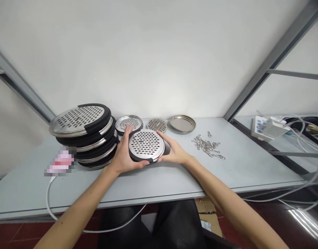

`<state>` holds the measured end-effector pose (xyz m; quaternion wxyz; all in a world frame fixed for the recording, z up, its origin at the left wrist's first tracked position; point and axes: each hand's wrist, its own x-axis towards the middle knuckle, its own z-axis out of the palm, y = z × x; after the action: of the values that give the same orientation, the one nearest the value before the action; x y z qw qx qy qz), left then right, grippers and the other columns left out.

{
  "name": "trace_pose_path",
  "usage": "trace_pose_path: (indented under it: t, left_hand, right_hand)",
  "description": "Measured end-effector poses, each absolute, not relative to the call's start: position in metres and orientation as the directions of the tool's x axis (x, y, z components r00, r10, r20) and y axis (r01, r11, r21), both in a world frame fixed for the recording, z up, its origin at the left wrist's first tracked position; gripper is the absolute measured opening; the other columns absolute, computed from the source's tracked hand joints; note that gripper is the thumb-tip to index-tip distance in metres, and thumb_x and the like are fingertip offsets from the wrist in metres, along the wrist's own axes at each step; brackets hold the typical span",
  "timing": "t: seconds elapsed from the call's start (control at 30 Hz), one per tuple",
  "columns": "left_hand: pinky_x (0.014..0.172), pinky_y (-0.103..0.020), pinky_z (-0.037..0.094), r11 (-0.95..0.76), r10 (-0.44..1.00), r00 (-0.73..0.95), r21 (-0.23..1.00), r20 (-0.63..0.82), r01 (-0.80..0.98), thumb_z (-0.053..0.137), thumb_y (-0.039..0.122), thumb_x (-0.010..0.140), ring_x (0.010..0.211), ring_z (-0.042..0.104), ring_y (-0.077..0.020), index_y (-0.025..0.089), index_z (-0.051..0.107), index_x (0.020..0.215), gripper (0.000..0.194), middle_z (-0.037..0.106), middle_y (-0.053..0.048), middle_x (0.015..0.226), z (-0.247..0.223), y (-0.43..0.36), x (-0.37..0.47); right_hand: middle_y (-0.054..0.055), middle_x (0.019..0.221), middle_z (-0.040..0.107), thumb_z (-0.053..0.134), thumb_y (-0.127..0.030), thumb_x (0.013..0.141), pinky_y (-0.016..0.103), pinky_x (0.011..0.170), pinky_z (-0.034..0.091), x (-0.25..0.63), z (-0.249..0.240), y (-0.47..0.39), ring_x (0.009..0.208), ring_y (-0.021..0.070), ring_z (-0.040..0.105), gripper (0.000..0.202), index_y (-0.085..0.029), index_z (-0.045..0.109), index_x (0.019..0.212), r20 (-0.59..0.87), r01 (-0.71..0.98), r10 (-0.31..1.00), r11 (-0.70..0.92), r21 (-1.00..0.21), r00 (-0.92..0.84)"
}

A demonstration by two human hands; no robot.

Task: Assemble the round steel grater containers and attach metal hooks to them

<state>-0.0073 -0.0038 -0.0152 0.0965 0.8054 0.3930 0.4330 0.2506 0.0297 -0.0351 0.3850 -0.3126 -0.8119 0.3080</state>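
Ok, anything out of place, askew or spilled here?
The left stack of discs looks tilted, perhaps lens-exaggerated. Metal clips lie scattered on the table. A pixelated patch hides something beside the stack. The held disc shows no damage.

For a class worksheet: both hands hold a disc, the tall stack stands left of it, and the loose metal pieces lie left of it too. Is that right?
Wrong side: the metal pieces lie right of the disc, as the head view shows. The left hand and right hand do hold it, and the stack stands left of it.
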Motion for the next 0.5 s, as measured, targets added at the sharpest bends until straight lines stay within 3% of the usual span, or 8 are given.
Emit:
trace_pose_path:
  t: [0.13, 0.33, 0.5]
  left_hand:
    - [0.111, -0.056, 0.033, -0.671, 0.719, 0.322, 0.493, 0.616, 0.554, 0.079, 0.065, 0.056, 0.136, 0.040, -0.0385, 0.020, 0.017, 0.153, 0.123, 0.040, -0.019, 0.148, -0.009, 0.000, -0.007]
    - [0.113, -0.055, 0.032, -0.694, 0.702, 0.310, 0.520, 0.641, 0.498, 0.074, 0.078, 0.049, 0.135, 0.039, -0.0405, 0.019, 0.028, 0.150, 0.125, 0.038, -0.019, 0.149, -0.002, 0.005, -0.012]
    - [0.113, -0.054, 0.031, -0.707, 0.686, 0.282, 0.522, 0.671, 0.477, 0.069, 0.078, 0.057, 0.134, 0.042, -0.0389, 0.017, 0.041, 0.143, 0.109, 0.046, -0.018, 0.143, -0.002, 0.002, -0.008]
  right_hand:
    - [0.013, 0.151, 0.041, 0.085, -0.056, 0.054, 0.053, 0.116, 0.025, 0.247, -0.034, 0.032, 0.139, 0.0358, 0.037, 0.112, -0.023, 0.034, 0.149, 0.456, 0.224, 0.771, 0.589, -0.776, -0.445]
    - [0.014, 0.146, 0.047, 0.080, -0.066, 0.053, 0.052, 0.116, 0.026, 0.241, -0.030, 0.033, 0.136, 0.0353, 0.041, 0.107, -0.020, 0.044, 0.143, 0.464, 0.170, 0.816, 0.541, -0.824, -0.345]
    - [0.014, 0.150, 0.040, 0.074, -0.071, 0.059, 0.050, 0.117, 0.025, 0.240, -0.028, 0.028, 0.139, 0.0339, 0.037, 0.108, -0.023, 0.035, 0.147, 0.516, 0.132, 0.786, 0.583, -0.802, -0.342]
